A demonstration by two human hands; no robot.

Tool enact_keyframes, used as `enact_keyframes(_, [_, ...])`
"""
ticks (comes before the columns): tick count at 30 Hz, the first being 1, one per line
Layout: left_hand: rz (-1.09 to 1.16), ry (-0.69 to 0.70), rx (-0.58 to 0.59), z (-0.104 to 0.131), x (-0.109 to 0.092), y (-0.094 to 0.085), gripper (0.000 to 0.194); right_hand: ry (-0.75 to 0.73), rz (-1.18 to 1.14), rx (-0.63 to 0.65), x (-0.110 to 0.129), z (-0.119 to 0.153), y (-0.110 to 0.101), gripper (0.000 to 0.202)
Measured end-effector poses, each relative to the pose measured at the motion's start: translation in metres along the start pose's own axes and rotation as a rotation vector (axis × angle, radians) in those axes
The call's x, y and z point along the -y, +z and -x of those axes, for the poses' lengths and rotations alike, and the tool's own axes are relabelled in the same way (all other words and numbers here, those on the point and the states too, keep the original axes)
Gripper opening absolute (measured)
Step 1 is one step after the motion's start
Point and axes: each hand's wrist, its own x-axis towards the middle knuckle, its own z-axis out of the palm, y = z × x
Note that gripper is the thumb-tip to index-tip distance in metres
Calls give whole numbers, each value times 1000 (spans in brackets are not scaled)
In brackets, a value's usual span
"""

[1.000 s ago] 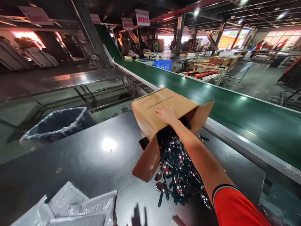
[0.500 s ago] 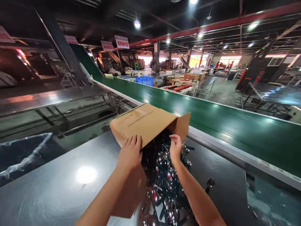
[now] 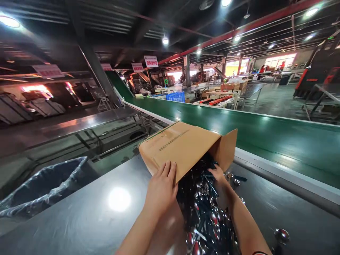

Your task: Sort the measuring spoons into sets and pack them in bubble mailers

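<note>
A brown cardboard box point(image 3: 183, 145) lies tipped on its side on the metal table point(image 3: 92, 216), its mouth facing me. Dark-handled spoons with shiny metal bowls point(image 3: 207, 212) spill out of it in a heap towards me. My left hand point(image 3: 164, 184) grips the near edge of the box, fingers lying on the upper side and the thumb lower down. At the right of the mouth, my right hand point(image 3: 219, 173) reaches among the spoons with its fingers loosely bent and apart. Its fingertips are partly hidden by the heap. A side flap point(image 3: 228, 148) stands out beyond it.
A green conveyor belt point(image 3: 265, 138) with a pale rail runs behind the table. At left stands a bin lined with clear plastic point(image 3: 53, 184). A single spoon point(image 3: 281, 236) lies apart at right. Farther off are a blue crate point(image 3: 175, 97) and metal tables.
The view has turned left and tilted up, so the box appears farther right. My right hand has reached deeper into the box mouth. My left hand keeps its place on the box edge.
</note>
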Motion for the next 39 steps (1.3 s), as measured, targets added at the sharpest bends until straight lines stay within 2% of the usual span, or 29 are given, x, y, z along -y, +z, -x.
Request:
enact_keyframes(4, [39, -18, -4, -1, -1, 1, 60, 106, 70, 120, -8, 14, -3, 21])
enact_keyframes(8, [66, -37, 9, -1, -3, 0, 60, 161, 142, 130, -6, 40, 2, 31])
enact_keyframes(11, [67, -42, 2, -1, -4, 0, 60, 152, 204, 105, 1, 52, 9, 27])
enact_keyframes(14, [67, -42, -16, -1, -5, 1, 60, 96, 279, 7, 5, 61, 15, 25])
enact_keyframes(18, [79, -50, -11, -2, -7, 1, 63, 19, 321, -142, -7, 82, 15, 40])
enact_keyframes(24, [102, -74, -27, 1, -9, -1, 62, -44, 230, -412, -40, 122, 0, 72])
enact_keyframes(28, [114, -83, -21, 2, -9, -3, 63, -74, 175, -537, -45, 133, -8, 77])
enact_keyframes(32, [125, -103, -13, 5, -12, -4, 64, -204, 147, -494, -25, 134, -35, 77])
enact_keyframes(35, [83, -104, -48, 7, -15, -7, 59, -345, 171, -428, -4, 146, -77, 74])
enact_keyframes(39, [-5, -90, -198, 27, -24, -19, 54, -522, 261, -310, 24, 174, -138, 64])
